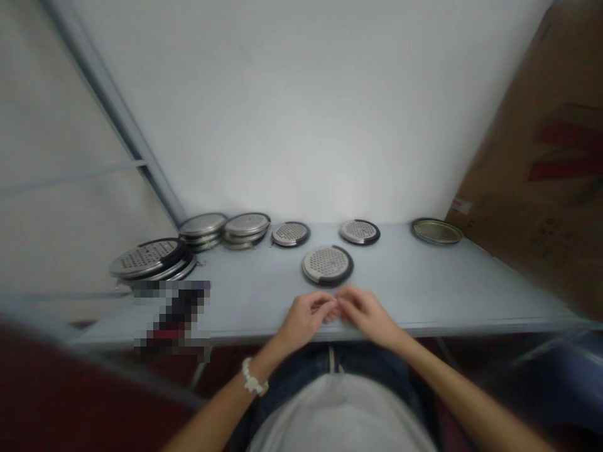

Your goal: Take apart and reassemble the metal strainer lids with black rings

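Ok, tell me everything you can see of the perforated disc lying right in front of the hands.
The perforated disc is round and flat, silvery metal by its look, its face dotted with small holes inside a plain rim. A dark ring edges it, thickest on the near and right side. It lies flat and alone on the pale table, nearer than the other discs. The left hand and right hand meet fingertip to fingertip just short of it; neither seems to touch it.

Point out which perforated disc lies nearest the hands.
The single perforated disc just beyond the hands; the other discs sit farther back, along the wall.
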A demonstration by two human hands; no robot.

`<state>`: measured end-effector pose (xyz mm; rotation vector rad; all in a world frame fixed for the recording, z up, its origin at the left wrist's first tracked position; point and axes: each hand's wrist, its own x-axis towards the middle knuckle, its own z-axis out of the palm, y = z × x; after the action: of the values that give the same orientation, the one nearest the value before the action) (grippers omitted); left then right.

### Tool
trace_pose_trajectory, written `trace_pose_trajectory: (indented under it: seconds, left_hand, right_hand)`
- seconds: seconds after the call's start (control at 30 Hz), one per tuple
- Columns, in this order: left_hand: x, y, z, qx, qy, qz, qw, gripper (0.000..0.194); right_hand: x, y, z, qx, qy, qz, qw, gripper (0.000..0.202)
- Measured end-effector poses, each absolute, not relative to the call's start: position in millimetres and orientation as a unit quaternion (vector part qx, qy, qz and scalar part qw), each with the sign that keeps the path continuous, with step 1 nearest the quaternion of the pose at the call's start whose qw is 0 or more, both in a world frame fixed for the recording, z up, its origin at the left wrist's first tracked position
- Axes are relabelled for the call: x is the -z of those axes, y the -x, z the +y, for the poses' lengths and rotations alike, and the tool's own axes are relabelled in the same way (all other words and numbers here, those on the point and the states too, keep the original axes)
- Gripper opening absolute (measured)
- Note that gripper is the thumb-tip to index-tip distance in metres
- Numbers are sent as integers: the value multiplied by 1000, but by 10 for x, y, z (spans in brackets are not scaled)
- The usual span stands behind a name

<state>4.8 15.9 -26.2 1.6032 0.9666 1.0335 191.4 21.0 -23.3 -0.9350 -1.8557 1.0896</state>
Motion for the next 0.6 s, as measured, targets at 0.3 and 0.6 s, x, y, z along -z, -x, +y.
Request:
trace_pose_trajectory:
  seconds: [0.3,0.6]
  left_hand:
    - [162,-35,126,-415,-646,393,506,28]
    - [170,-42,127,-414,-640,400,508,28]
  right_hand:
    - [236,-1894,209,-392,382,-739,393,23]
    - [232,-1905,176,-366,383,-755,387,21]
